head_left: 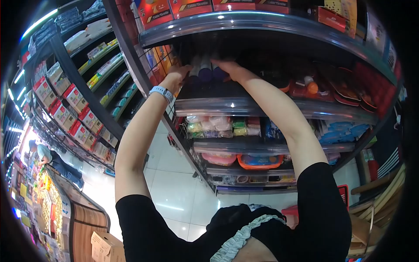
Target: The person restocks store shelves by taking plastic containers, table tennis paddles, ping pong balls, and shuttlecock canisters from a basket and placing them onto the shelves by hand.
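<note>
Several pale tubes with purple ends lie side by side on the dim upper shelf, pointing towards me. At their left side is my left hand, its fingers stretched out against the outermost tube. My right hand reaches in from the other side, its fingers and thumb around the rightmost purple-ended tube. Shadow and blur hide part of the fingertips of both hands. A pale blue watch is on my left wrist.
Red table tennis boxes stand on the shelf above. Cased paddles and an orange ball are to the right. A wire side panel borders the left. Bagged goods fill the shelf below. A person stands far left.
</note>
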`<state>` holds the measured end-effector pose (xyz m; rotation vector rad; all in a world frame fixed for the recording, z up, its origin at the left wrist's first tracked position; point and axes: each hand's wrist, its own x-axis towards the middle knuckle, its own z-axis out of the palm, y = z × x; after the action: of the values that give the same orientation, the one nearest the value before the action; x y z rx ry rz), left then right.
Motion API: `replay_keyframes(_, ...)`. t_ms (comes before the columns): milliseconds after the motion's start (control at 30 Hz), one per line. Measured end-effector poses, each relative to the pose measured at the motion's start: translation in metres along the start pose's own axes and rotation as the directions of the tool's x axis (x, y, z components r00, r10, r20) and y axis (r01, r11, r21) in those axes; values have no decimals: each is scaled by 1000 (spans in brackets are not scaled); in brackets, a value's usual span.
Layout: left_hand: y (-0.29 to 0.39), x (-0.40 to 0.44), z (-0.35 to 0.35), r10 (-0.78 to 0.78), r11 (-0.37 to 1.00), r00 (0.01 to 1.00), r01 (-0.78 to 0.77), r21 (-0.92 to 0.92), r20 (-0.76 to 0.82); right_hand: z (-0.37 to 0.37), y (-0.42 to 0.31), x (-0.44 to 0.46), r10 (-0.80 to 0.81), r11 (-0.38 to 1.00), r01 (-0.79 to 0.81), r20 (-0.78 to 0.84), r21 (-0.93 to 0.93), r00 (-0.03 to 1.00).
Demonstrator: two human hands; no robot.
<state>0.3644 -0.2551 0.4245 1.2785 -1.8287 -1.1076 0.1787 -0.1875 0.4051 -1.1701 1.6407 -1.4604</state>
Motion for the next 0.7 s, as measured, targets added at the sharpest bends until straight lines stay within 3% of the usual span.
replay_keyframes(33,2,4,2,-98,995,995,98,-3,28,-1,4,6,37,999,-38,44,18,998)
replay_keyframes(67,-2,4,11,-63,998,998,62,-33,-29,-4,7,12,74,996,-77,88,34,993)
replay_keyframes(167,-11,20,12,-215,975,953,223,-10,213,-16,3,3,69,972,-152,404,179,912)
replay_keyframes(200,-8,16,14,-211,977,950,207,42,232,-9,1,5,110,954,-195,342,226,933)
replay_keyframes(300,-12,5,13,-138,975,934,187,-120,330,-6,2,-1,71,917,-199,349,346,934)
replay_keyframes(333,-10,1,14,-143,951,926,226,-209,350,-2,2,-6,23,907,-165,346,387,938)
replay_keyframes(433,-7,-29,12,58,852,883,200,-484,467,9,-3,-28,-62,880,-91,304,466,951)
replay_keyframes(533,8,-91,12,169,792,949,29,-610,265,17,-9,-55,-72,862,-73,263,501,962)
replay_keyframes(567,7,-102,9,181,781,948,22,-624,260,20,-13,-72,-92,852,-22,191,522,977)
replay_keyframes(633,4,-121,3,206,759,945,8,-651,252,15,-20,-102,-161,866,-11,299,501,940)
replay_keyframes(700,6,-151,4,261,729,924,1,-685,278,18,-19,-126,-181,874,49,229,483,956)
